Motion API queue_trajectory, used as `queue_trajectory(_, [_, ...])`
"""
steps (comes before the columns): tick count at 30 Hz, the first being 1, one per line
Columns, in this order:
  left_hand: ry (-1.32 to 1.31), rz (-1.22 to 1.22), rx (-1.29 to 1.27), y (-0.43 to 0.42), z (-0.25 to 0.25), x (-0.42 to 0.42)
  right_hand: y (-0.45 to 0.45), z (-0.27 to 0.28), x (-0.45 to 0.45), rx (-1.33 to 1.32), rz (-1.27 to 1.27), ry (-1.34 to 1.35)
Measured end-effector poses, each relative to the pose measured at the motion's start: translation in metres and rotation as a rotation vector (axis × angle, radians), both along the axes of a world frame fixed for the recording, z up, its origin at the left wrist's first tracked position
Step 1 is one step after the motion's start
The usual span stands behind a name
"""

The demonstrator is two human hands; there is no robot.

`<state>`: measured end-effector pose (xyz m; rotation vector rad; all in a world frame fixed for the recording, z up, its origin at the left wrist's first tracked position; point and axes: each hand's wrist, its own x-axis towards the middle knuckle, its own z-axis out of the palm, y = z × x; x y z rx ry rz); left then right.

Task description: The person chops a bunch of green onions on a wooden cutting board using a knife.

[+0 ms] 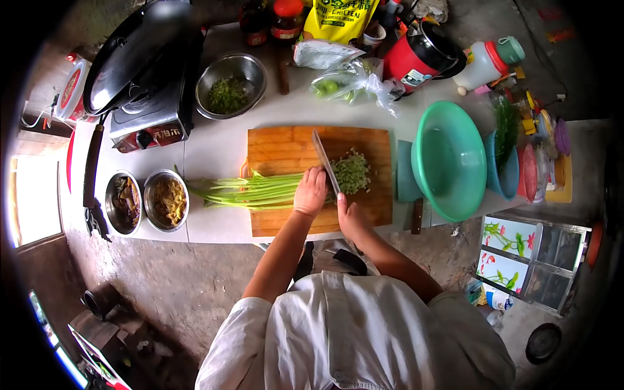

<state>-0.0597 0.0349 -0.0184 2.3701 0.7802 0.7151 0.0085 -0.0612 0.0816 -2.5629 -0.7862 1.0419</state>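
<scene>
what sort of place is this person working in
Most likely a home-style kitchen: a wok on a tabletop burner, a wooden cutting board with green stalks being chopped, and a bag of seasoning labelled chicken all suggest cooking.

One head-worn view — looking steeply down, wide, over table (218, 146) and shirt (370, 331).

Red kettle (414, 60), yellow packet (339, 21), green basin (453, 162) and portable stove (151, 123)
</scene>
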Motion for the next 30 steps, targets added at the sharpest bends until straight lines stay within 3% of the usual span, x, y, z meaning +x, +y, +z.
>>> queue_trajectory(6, [0.007, -0.013, -0.063, 0.004, 0.011, -0.002, -0.011, -0.017, 0.006, 0.063, -0.031, -0.020])
queue_trajectory(8, [0.031, -0.080, -0.065, 0.008, 0.019, -0.005, -0.014, -0.020, 0.015, 0.044, -0.098, 0.102])
queue_trajectory(12, [0.322, -0.159, 0.145, 0.013, 0.053, -0.030, -0.016, -0.018, 0.020, 0.102, -0.049, 0.245])
queue_trajectory(13, [0.468, -0.197, 0.068, 0.016, 0.053, -0.034, -0.016, -0.017, 0.021, 0.102, -0.045, 0.252])
queue_trajectory(19, [0.392, -0.204, 0.033, 0.020, 0.029, -0.033, -0.021, -0.018, 0.027, 0.198, -0.034, 0.261])
queue_trajectory(27, [0.317, -0.039, 0.074, -0.013, 0.015, -0.011, -0.027, 0.000, 0.053, 0.071, 0.100, 0.139])
queue_trajectory(30, [0.320, 0.056, 0.070, -0.020, 0.013, -0.002, -0.021, 0.009, 0.052, -0.006, 0.046, 0.071])
